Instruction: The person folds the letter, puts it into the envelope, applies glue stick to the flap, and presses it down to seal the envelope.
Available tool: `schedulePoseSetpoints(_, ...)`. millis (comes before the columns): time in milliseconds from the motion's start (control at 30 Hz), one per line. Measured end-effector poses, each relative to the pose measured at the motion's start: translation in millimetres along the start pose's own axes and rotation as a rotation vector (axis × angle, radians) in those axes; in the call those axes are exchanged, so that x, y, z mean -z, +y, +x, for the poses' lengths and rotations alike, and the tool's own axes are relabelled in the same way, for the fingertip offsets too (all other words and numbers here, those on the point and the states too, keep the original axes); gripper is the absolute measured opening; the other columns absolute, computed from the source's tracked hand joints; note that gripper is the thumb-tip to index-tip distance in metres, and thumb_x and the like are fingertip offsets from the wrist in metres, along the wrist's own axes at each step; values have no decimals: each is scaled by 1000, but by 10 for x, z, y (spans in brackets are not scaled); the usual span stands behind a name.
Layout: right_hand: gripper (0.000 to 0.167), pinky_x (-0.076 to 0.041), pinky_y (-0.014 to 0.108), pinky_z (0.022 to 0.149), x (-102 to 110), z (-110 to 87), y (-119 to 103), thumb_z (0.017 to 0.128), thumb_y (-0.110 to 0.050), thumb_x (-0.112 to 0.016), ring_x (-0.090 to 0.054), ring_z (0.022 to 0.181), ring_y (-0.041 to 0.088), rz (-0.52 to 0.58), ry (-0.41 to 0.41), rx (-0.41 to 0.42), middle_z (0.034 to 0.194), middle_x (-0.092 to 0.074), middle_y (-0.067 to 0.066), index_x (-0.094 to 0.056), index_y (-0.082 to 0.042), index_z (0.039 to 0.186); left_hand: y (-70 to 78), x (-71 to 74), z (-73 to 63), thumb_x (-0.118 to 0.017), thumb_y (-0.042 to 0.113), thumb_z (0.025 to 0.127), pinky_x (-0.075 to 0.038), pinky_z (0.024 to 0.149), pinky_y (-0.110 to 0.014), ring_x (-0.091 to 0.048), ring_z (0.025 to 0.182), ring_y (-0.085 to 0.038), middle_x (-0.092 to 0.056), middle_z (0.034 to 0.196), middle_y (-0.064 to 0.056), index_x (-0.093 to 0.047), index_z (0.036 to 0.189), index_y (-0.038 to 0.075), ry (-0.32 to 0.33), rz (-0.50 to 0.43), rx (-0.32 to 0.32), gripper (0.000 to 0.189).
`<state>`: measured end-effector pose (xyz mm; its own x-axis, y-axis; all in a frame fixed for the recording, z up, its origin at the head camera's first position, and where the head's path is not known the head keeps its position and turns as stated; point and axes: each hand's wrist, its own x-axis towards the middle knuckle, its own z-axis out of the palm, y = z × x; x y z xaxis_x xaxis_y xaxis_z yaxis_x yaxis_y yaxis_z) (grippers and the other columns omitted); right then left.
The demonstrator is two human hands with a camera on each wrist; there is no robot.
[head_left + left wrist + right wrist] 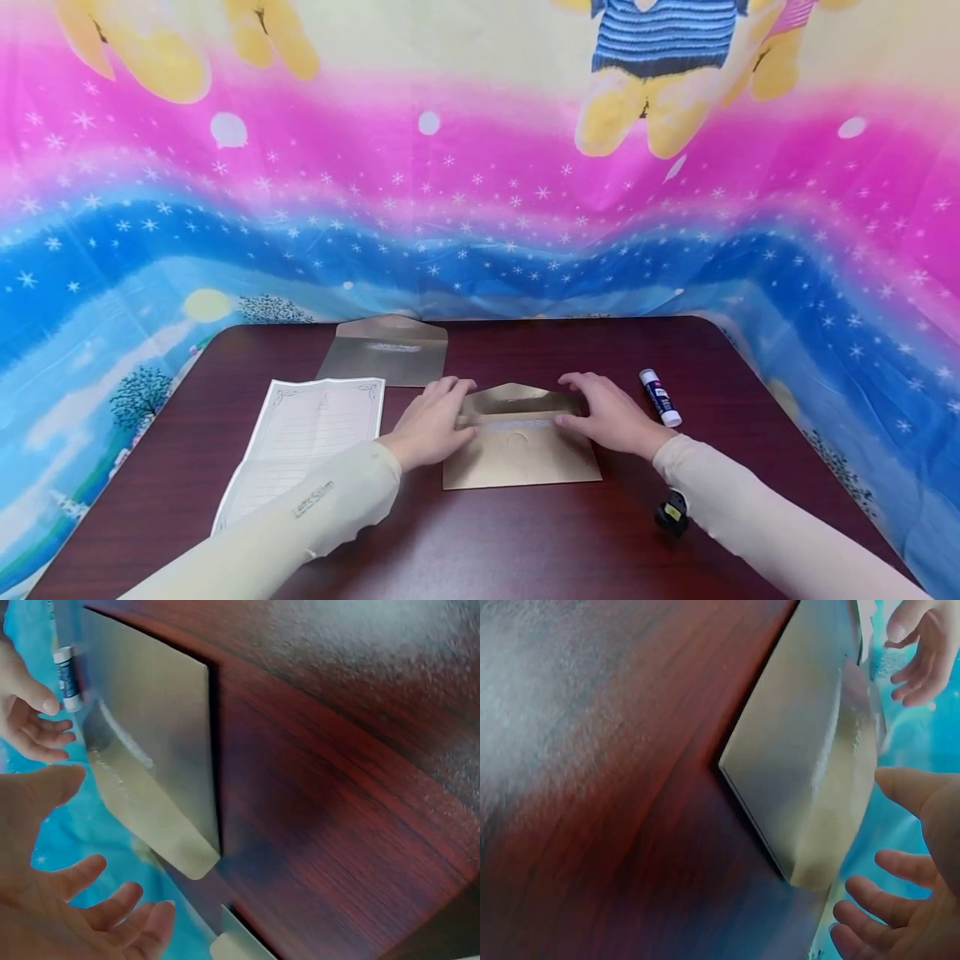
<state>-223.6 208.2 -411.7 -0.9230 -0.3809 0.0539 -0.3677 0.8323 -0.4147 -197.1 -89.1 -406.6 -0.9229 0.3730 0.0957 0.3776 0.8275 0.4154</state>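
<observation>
Okay, head view: gold envelope (521, 462) is laid on the table (510, 550), flap (525, 402) unfolded, flanked by left hand (431, 421) and right hand (615, 417); glue stick (660, 398) is placed farther right. Left wrist: left hand is held spread, nothing gripped. Right wrist: right hand likewise spread, nothing gripped.

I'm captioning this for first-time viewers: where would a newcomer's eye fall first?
Probably on the vivid pink-and-blue printed backdrop, rising behind the dark wood-grained table. Next comes the gold envelope, flap open, between the left grip and the right grip. A glue stick lies to the right, an ornate-bordered letter sheet to the left.
</observation>
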Motion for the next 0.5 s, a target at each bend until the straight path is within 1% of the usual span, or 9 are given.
schedulePoseSetpoints(133,70,-45,56,106,-66,8,-18,87,-36,-78,-54,125,33,-14,-37,17,138,-59,14,-51,-10,145,-15,-63,19,-80,39,85,-44,110,-55,-47,138,-38,-50,147,-19,-46,146,7,-61,27,18,77)
schedulePoseSetpoints(267,81,-38,62,112,-119,1,-32,84,-35,-82,-50,133,36,-16,-80,31,146,-53,16,-43,-10,151,-29,-130,20,-79,50,83,-38,114,-59,-40,145,-40,-42,156,-21,-36,154,5,-112,46,31,94)
schedulePoseSetpoints(367,87,-36,63,113,-152,0,-47,82,-33,-84,-48,135,38,-20,-103,37,148,-51,17,-40,-11,153,-47,-169,22,-80,53,81,-37,115,-58,-37,147,-40,-38,159,-21,-31,157,5,-119,96,25,103)
schedulePoseSetpoints(500,90,-35,65,113,-181,7,-72,80,-31,-86,-47,137,39,-27,-110,32,148,-51,18,-38,-10,154,-71,-190,25,-84,51,77,-37,115,-56,-38,147,-40,-39,159,-20,-31,156,4,-99,163,2,106)
